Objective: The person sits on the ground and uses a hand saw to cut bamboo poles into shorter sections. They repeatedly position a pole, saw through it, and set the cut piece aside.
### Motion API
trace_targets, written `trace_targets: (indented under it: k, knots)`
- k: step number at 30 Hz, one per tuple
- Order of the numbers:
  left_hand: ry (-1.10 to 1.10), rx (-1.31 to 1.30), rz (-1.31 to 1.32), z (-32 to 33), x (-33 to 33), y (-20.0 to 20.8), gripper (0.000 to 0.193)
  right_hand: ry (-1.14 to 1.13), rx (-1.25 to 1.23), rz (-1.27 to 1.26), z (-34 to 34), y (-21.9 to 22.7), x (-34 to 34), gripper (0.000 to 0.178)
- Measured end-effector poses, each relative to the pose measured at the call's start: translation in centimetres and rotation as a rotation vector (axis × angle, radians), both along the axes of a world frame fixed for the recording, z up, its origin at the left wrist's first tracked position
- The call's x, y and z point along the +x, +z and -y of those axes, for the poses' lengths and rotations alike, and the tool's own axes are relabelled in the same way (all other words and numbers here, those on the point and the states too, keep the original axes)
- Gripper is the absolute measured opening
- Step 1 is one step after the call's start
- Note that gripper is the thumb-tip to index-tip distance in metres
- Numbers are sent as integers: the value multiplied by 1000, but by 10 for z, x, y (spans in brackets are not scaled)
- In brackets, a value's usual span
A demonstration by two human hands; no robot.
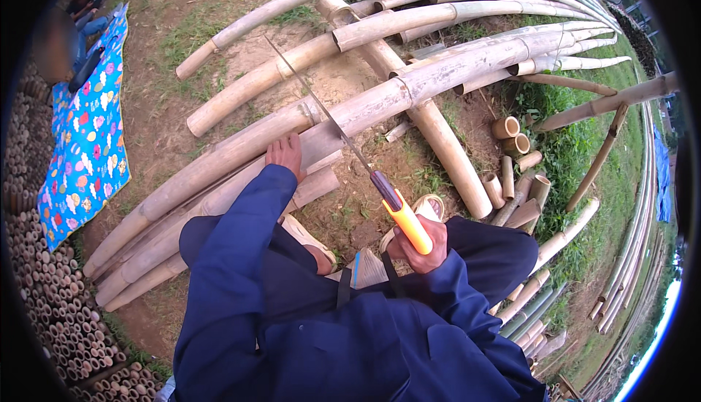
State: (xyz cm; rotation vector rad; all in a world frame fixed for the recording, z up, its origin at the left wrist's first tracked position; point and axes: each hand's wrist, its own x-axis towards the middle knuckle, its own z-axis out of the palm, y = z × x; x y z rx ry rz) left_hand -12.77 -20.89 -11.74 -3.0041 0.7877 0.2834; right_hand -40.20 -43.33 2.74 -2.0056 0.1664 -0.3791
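Note:
My right hand (425, 245) is wrapped around the orange handle (409, 227) of a hand saw. Its long thin blade (321, 106) slants up and to the left, lying across a thick bamboo pole (365, 110). Left of the blade, my left hand (286, 155) rests on the bamboo with its fingers laid out over the surface. Several more poles (197, 168) lie side by side under and beside that hand. Whether the blade has cut into the bamboo cannot be made out.
A crosswise bamboo log (453, 157) supports the poles. Short cut pieces (505, 127) lie at the right, beside grass. Stacked bamboo sections (62, 307) fill the lower left, near a blue patterned sheet (91, 124) with a person behind it. My sandalled feet stand beneath the poles.

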Motion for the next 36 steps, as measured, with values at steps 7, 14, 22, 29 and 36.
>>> trace_targets:
  k: [7, 14, 22, 29, 36]
  knots:
    - [-68, -119, -253, 4, 13, 40, 87, -71, 1, -24, -6, -1, -1, 11]
    - [-75, -172, -368, -14, 51, 88, 76, -30, -49, 39, -12, 1, 20, 10]
    - [-149, -230, -358, -25, 81, 109, 87, -35, -134, 81, -7, 4, 68, 7]
    - [-141, -225, -446, -27, 90, 99, 88, 42, -129, 80, 7, 4, 82, 8]
    - [-182, -229, -434, -28, 87, 84, 90, 85, -176, 118, 7, -8, 91, 8]
